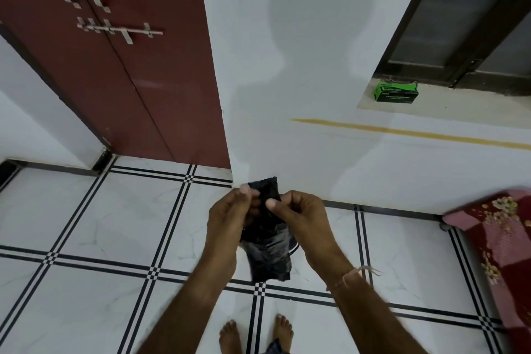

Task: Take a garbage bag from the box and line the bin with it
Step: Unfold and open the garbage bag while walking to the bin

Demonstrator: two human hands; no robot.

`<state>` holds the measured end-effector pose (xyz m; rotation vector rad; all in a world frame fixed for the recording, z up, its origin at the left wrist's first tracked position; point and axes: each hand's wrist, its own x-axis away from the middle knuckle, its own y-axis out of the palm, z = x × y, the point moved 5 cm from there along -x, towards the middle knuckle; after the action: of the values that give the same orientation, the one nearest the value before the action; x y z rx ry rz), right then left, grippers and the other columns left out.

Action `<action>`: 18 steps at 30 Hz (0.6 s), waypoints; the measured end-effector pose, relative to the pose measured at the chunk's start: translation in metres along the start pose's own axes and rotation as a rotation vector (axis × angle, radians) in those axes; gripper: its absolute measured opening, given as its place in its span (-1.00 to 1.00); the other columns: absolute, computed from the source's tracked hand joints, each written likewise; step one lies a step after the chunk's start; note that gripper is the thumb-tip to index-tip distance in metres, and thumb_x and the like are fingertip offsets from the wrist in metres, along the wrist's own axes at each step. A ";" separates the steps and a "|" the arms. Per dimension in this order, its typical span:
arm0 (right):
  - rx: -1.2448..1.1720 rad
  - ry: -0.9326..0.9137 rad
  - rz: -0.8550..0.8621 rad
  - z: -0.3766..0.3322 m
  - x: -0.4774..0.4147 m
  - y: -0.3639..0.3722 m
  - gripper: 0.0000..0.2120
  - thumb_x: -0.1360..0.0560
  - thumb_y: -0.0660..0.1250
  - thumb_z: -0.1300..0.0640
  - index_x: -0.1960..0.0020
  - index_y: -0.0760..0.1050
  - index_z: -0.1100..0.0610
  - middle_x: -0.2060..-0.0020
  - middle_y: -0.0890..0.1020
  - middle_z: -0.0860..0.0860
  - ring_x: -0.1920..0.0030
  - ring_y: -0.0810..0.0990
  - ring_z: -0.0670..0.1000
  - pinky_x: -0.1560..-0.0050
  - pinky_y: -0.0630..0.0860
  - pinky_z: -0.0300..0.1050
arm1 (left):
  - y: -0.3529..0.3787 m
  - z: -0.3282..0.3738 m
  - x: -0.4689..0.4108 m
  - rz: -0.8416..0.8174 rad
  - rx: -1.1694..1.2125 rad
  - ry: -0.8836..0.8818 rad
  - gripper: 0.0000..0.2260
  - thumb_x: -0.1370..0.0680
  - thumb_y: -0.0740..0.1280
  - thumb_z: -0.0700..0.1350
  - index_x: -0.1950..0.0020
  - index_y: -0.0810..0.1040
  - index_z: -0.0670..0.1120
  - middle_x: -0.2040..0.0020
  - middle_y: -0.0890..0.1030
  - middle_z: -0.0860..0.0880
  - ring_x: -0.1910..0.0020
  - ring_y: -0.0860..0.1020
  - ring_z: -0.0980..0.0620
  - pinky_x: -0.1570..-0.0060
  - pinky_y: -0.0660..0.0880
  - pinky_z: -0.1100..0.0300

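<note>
A folded black garbage bag [268,253] hangs between both hands above the tiled floor. My left hand [230,213] pinches its top left edge with thumb and fingers. My right hand [298,215] grips its top right edge, thumb on the front. The bag's lower part dangles below my hands, still folded in a narrow strip. The green and black garbage bag box [396,92] sits on the window ledge at the upper right, far from my hands. No bin shows in this view.
A maroon double door [120,66] with metal handles and a bolt stands at the left. A white wall [301,66] is straight ahead. A red floral bed cover [500,238] juts in at the right. My bare feet [255,333] stand on white tiles with black lines.
</note>
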<state>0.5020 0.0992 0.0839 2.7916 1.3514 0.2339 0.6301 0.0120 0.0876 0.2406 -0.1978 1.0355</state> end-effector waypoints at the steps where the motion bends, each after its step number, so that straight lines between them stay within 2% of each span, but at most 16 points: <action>1: 0.040 -0.018 -0.020 0.000 0.000 0.001 -0.77 -0.47 0.53 0.07 0.28 0.60 0.16 0.30 0.66 0.29 0.27 0.63 0.26 0.11 0.62 0.16 | 0.006 0.002 0.000 -0.082 0.062 -0.056 -0.64 -0.63 0.28 0.12 -0.13 0.68 -0.14 -0.03 0.75 -0.11 -0.05 0.71 -0.03 -0.06 0.63 0.06; 3: 0.099 -0.031 -0.055 0.000 0.000 0.004 -0.74 -0.42 0.55 -0.02 0.27 0.60 0.13 0.28 0.65 0.31 0.26 0.62 0.34 0.11 0.62 0.22 | 0.011 0.003 -0.003 -0.166 0.128 -0.118 -0.63 -0.62 0.32 0.08 -0.16 0.67 -0.21 -0.07 0.73 -0.20 -0.09 0.70 -0.10 -0.11 0.62 0.00; 7: 0.027 -0.001 -0.120 0.001 0.004 0.007 -0.80 -0.49 0.51 0.14 0.24 0.57 0.16 0.32 0.61 0.16 0.25 0.57 0.10 0.12 0.56 0.03 | 0.015 -0.006 -0.003 -0.157 0.226 -0.212 -0.70 -0.58 0.36 0.01 -0.10 0.69 -0.20 -0.02 0.73 -0.20 -0.07 0.68 -0.11 -0.06 0.61 0.04; 10: 0.030 -0.006 -0.085 0.004 0.003 0.004 -0.81 -0.48 0.52 0.20 0.22 0.55 0.23 0.34 0.60 0.07 0.27 0.55 0.06 0.15 0.55 -0.06 | 0.019 -0.011 0.003 -0.160 0.338 -0.288 -0.53 -0.64 0.20 0.15 -0.24 0.64 -0.19 -0.14 0.71 -0.20 -0.18 0.66 -0.11 -0.20 0.56 -0.05; 12: 0.096 -0.025 -0.051 0.006 0.002 0.000 -0.79 -0.45 0.55 0.18 0.22 0.54 0.19 0.37 0.57 0.01 0.30 0.53 0.01 0.19 0.53 -0.10 | 0.021 -0.009 0.005 -0.176 0.339 -0.294 -0.48 -0.62 0.19 0.20 -0.27 0.63 -0.19 -0.15 0.71 -0.18 -0.16 0.68 -0.07 -0.14 0.58 0.00; 14: 0.170 -0.044 -0.035 0.009 0.001 -0.003 -0.78 -0.43 0.57 0.14 0.24 0.53 0.10 0.39 0.56 -0.02 0.32 0.51 -0.02 0.21 0.53 -0.12 | 0.022 -0.004 0.005 -0.170 0.301 -0.276 -0.53 -0.58 0.28 0.17 -0.22 0.65 -0.18 -0.07 0.73 -0.15 -0.06 0.70 -0.04 0.01 0.61 0.08; 16: 0.210 -0.059 -0.030 0.012 0.001 -0.004 -0.76 -0.41 0.58 0.14 0.26 0.52 0.03 0.39 0.57 -0.04 0.33 0.52 -0.04 0.21 0.53 -0.13 | 0.022 -0.003 0.004 -0.159 0.268 -0.261 -0.61 -0.56 0.36 0.10 -0.18 0.66 -0.19 -0.02 0.73 -0.15 0.01 0.70 -0.03 0.03 0.62 0.09; 18: 0.230 -0.073 -0.033 0.012 0.000 -0.004 -0.76 -0.41 0.58 0.18 0.25 0.52 0.04 0.39 0.58 -0.03 0.33 0.52 -0.05 0.22 0.53 -0.17 | 0.021 -0.003 0.001 -0.148 0.246 -0.259 -0.72 -0.57 0.40 -0.01 -0.11 0.68 -0.20 0.02 0.74 -0.17 0.04 0.70 -0.04 0.04 0.63 0.09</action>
<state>0.5009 0.1019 0.0720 2.9226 1.4950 -0.0264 0.6124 0.0243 0.0876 0.6052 -0.2824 0.8789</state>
